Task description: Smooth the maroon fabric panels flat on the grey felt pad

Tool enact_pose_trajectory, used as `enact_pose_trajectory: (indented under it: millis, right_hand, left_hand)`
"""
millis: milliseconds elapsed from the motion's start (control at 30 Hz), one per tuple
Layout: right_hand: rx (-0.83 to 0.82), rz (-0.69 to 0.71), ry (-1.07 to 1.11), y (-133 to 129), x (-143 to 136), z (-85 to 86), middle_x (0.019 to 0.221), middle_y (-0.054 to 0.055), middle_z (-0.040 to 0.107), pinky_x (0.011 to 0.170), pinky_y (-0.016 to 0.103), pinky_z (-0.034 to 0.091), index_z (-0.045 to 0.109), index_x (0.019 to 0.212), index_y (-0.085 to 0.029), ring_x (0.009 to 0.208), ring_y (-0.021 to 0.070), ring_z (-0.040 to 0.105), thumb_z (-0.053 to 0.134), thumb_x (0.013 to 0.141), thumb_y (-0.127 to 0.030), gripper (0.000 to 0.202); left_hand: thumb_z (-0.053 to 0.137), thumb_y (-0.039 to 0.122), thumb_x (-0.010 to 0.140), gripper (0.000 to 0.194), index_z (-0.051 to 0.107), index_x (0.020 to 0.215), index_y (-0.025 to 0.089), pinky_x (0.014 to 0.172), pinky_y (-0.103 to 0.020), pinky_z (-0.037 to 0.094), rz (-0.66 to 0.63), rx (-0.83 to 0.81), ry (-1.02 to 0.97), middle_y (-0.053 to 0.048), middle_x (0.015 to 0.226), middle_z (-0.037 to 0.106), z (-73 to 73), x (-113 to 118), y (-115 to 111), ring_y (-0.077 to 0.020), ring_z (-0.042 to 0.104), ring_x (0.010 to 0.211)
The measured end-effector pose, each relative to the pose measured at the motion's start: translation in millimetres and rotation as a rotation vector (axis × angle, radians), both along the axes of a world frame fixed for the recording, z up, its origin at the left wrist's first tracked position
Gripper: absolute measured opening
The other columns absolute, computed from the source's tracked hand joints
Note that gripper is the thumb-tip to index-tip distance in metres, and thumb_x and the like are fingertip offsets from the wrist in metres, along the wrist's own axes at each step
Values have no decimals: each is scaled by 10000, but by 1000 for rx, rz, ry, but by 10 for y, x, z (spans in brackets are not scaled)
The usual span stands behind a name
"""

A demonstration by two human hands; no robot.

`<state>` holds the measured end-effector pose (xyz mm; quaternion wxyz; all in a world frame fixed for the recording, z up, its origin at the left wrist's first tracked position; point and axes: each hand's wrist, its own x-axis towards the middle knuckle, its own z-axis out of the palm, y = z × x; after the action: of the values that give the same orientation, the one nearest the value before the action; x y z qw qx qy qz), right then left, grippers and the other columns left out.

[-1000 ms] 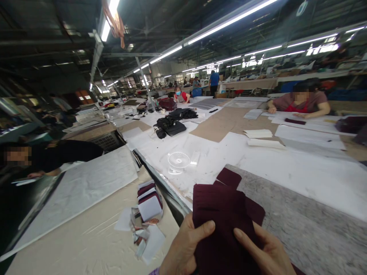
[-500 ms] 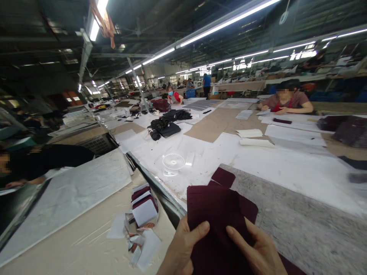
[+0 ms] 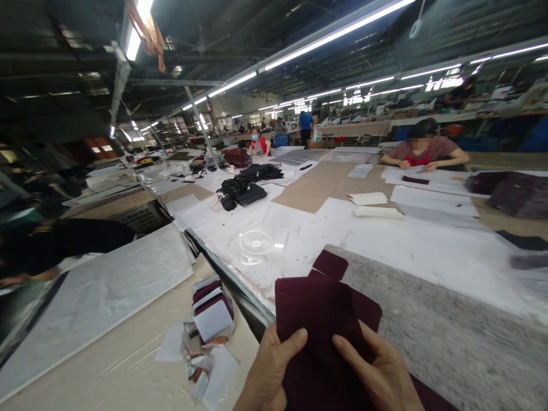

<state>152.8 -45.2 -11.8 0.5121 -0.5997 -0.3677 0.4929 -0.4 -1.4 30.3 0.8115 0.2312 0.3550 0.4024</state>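
A dark maroon fabric piece (image 3: 319, 319) is held up between my two hands at the lower middle. My left hand (image 3: 274, 365) grips its left edge, thumb on the front and fingers behind. On the right side my right hand (image 3: 381, 365) pinches it the same way, thumb on the front. More maroon pieces (image 3: 331, 264) lie just beyond it, on a grey mottled sheet (image 3: 428, 308). To the left, a small stack of maroon and white pieces (image 3: 213, 317) rests beside paper scraps on a beige surface (image 3: 128, 365).
A white fan (image 3: 256, 243) lies on the white-covered table (image 3: 299, 228), with black fabric bundles (image 3: 244, 188) behind it. Across the table at the right sits a person (image 3: 423, 148). Another person's dark sleeve (image 3: 89, 237) is at the left. A gap runs between the tables.
The whole view has shifted slightly, so most things appear a little further left. Across the table, the seated person's head and hands have moved. My hands keep the same hold on the maroon fabric.
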Motion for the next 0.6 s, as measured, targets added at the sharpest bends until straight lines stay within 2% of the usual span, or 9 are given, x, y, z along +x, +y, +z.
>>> enact_pose_trajectory:
  millis: [67,133,233,333,400,467,533,600]
  right_hand:
    - [-5,-14,-25,12,5,-6,805,23,696,644,267,559,631,953,-194,770,217,650,663,732,-460,347]
    - [37,-73,-73,26,21,-6,823,11,673,661,242,547,611,912,-216,782,198,639,691,705,-446,320]
    - [109,-139,-84,44,69,-10,1016,33,649,775,250,533,572,1044,-265,978,220,611,718,670,-441,438]
    - [74,-110,-40,61,110,-8,1169,60,604,860,280,509,546,1134,-279,1180,254,506,708,677,-461,518]
    - [57,-78,4,72,108,10,1206,56,588,880,276,496,551,1124,-282,1218,251,473,720,674,-452,510]
    - [52,-67,106,76,75,39,1143,42,620,826,268,516,557,1083,-284,1104,236,558,732,669,-436,473]
    - [42,-80,213,73,24,68,954,20,663,712,254,531,584,959,-260,869,199,630,725,683,-430,353]
    - [16,-97,268,66,-22,84,754,-10,640,616,226,507,594,796,-220,689,154,603,710,699,-439,266]
  left_hand:
    - [781,215,616,422,684,1019,138,942,-416,458,4,3,7,-116,931,743,-11,0,14,-290,665,947]
    - [779,204,614,430,681,1028,142,935,-419,463,12,2,7,-109,905,747,-29,-3,27,-290,669,936]
    - [774,182,616,406,688,1011,144,925,-418,472,9,-5,1,-104,891,750,-59,-15,39,-285,672,929]
    - [785,179,599,391,699,979,135,917,-418,480,-6,-15,-11,-113,901,748,-76,-29,46,-291,672,929]
    - [789,180,594,391,701,972,131,914,-416,483,-15,-15,-25,-118,903,747,-79,-36,54,-294,672,928]
    - [786,177,598,391,700,976,130,913,-409,484,-16,-9,-31,-116,900,748,-79,-41,66,-291,674,927]
    - [781,177,603,381,701,973,130,911,-403,485,0,0,-21,-112,892,749,-76,-47,80,-288,675,921]
    - [778,179,608,366,704,963,133,909,-403,485,17,4,-4,-109,889,750,-74,-55,92,-286,677,916]
